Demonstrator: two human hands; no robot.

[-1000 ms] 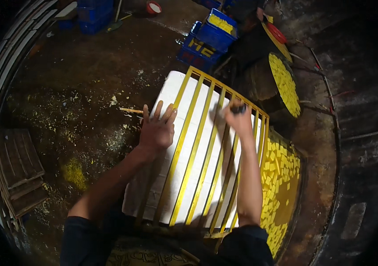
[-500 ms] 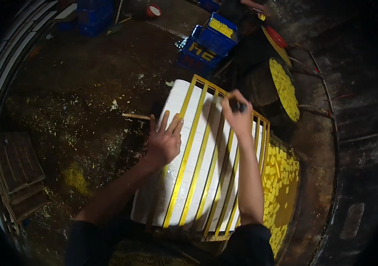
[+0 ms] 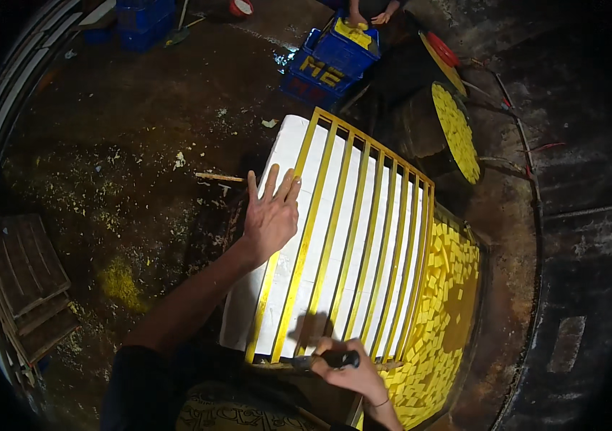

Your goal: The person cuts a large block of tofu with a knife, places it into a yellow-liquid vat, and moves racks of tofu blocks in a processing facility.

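A yellow slatted frame (image 3: 400, 163) lies over a white slab (image 3: 287, 137) scored across its surface. My left hand (image 3: 272, 213) rests on the slab's left part beside and against the leftmost slat, fingers spread. My right hand (image 3: 352, 377) is closed round a black-handled tool (image 3: 339, 358) at the frame's near edge; the tool's working end is hard to make out. A vat (image 3: 444, 304) of many yellow cubes stands right of the slab, partly behind the frame's edge.
Blue crates (image 3: 324, 75) with yellow pieces stand beyond the slab, where another person's hands (image 3: 356, 18) reach in. A round drum (image 3: 454, 131) of yellow pieces is at upper right. Wooden boards (image 3: 27, 269) are stacked left. A red bowl (image 3: 240, 8) and pipes (image 3: 513, 115) are around.
My right hand has moved with the tool from the far part of the frame to its near edge. My left hand stays on the slab. The other person's hands have come to the crate.
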